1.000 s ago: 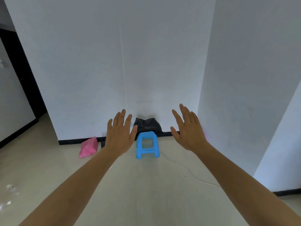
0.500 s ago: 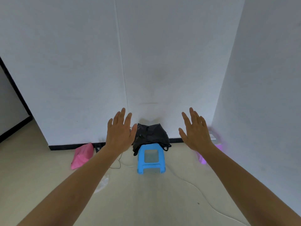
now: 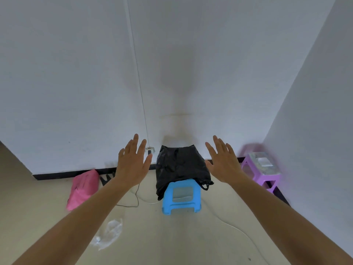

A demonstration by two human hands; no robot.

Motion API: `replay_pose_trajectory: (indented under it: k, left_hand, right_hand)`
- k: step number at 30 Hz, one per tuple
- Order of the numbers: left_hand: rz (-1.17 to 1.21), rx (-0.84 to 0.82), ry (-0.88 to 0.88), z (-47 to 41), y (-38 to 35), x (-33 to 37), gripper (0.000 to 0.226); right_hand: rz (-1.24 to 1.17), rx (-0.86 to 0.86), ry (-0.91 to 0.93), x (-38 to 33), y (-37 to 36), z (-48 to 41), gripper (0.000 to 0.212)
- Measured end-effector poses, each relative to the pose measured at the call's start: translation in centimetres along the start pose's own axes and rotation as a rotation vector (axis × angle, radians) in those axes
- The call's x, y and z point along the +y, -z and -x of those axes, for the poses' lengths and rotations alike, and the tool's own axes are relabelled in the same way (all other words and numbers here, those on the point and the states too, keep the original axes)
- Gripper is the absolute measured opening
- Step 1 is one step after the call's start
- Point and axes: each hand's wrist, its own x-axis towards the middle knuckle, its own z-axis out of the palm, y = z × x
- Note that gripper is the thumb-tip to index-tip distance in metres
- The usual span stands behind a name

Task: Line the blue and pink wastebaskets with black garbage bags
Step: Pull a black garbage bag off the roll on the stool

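We hold both arms out in front of us, palms facing away and fingers spread. Our left hand (image 3: 131, 161) and right hand (image 3: 222, 161) are both fully open and hold nothing.

Between and beyond them, against the white wall (image 3: 76, 73), a black garbage bag (image 3: 179, 167) is draped over the far part of a small blue stool (image 3: 181, 197), with a loop handle hanging off its right edge. The bag lies straight ahead and lower than our hands, about the same way off from each, so either hand could reach it by moving forward and down. It hangs mostly upright, top to bottom.

On the floor (image 3: 172, 236) to the left lies a pink object (image 3: 83, 188), tipped on its side; we cannot tell if it is the pink wastebasket. A purple stool (image 3: 261, 169) stands to the right. No blue wastebasket is in sight, so lining has likely not begun.
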Motion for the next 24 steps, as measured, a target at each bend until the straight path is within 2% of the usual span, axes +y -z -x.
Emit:
replay_pose_trajectory:
  k: [7, 13, 17, 20, 24]
  left_hand:
    - [0.035, -0.057, -0.065, -14.3, -7.6, 1.1, 0.058]
    - [0.012, -0.247, 0.081, -22.5, -19.5, 1.8, 0.057]
    - [0.019, -0.393, 0.205, -28.1, -26.2, 1.6, 0.058]
    - [0.063, -0.444, 0.303, -30.2, -31.5, 0.7, 0.055]
    - [0.058, -0.597, 0.296, -28.5, -40.0, -0.6, 0.051]
  right_hand:
    - [-0.006, -0.050, -0.030, 6.2, -6.9, -11.6, 0.066]
    - [-0.127, -0.236, -0.046, 9.3, -18.7, -22.7, 0.066]
    - [-0.128, -0.352, 0.050, 10.1, -25.4, -27.9, 0.064]
    - [-0.142, -0.402, 0.068, 9.8, -30.2, -31.1, 0.064]
    - [-0.202, -0.528, 0.115, 7.5, -38.1, -31.9, 0.069]
